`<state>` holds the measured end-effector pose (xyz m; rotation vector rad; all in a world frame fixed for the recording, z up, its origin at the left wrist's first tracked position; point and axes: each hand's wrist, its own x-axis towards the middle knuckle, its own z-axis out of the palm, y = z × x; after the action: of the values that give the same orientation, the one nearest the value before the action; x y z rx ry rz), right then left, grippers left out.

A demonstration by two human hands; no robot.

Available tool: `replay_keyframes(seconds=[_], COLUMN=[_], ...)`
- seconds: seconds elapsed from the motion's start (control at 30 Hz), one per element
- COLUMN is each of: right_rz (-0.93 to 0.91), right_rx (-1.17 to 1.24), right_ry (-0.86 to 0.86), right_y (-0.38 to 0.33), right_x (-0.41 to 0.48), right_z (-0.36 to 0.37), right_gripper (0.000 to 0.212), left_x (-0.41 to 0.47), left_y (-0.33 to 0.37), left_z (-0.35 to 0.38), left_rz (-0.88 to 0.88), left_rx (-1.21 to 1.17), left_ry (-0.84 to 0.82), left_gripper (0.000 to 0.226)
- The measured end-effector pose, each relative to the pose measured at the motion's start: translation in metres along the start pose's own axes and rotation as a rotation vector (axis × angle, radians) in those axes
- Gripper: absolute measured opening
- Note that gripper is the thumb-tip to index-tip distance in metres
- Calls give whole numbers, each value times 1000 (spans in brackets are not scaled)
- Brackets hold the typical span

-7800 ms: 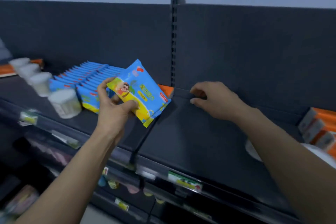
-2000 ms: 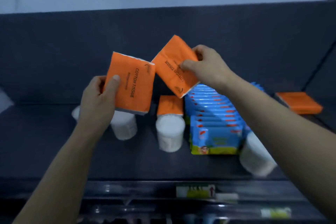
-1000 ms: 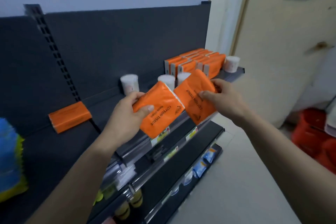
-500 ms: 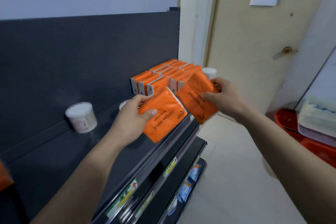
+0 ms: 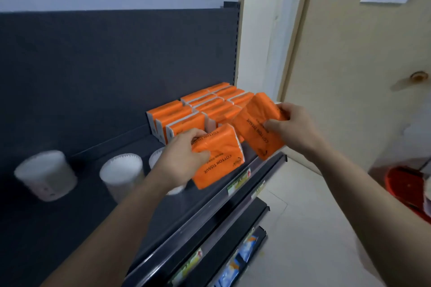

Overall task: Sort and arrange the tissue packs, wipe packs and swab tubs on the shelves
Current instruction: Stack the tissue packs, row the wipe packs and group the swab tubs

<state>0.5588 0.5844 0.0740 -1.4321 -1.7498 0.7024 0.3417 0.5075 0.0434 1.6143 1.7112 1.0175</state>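
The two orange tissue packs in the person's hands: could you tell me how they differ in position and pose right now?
The left-hand pack is lower and nearer the camera, over the shelf's front edge; the right-hand pack is higher, closer to the stacked orange packs. The left hand grips its pack from the left side, while the right hand grips from the right. Both are orange, printed COTTON TISSUE, tilted and held off the shelf.

Glossy orange plastic wrap on the tissue packs (image 5: pixel 219 158) (creased) — matt dark metal shelf (image 5: pixel 77 221).
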Motion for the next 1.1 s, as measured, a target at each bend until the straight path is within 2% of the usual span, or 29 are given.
replay_keyframes(seconds=[0.13, 0.27, 0.33, 0.4, 0.57, 0.9, 1.1], right_rz=[-74, -154, -186, -199, -216, -246, -287], right_rx=[12, 44, 64, 76, 121, 48, 34], right_ry=[-133, -314, -381, -424, -481, -559, -780], right_y=[15, 18, 18, 19, 19, 2, -11], right_x=[46, 79, 89, 99, 114, 129, 126], right_z=[-15, -21, -20, -15, 0, 11, 17], right_gripper=[20, 21, 18, 19, 26, 31, 35], left_x=[28, 43, 47, 51, 56, 92, 96], left_y=[5, 6, 2, -6, -21, -36, -47], left_z=[29, 46, 47, 43, 24, 23, 19], left_rz=[-58, -156, -201, -242, -355, -242, -228], left_rx=[259, 362, 405, 466, 587, 573, 645], left_ry=[98, 173, 187, 176, 202, 286, 319], left_gripper=[33, 31, 38, 45, 47, 51, 44])
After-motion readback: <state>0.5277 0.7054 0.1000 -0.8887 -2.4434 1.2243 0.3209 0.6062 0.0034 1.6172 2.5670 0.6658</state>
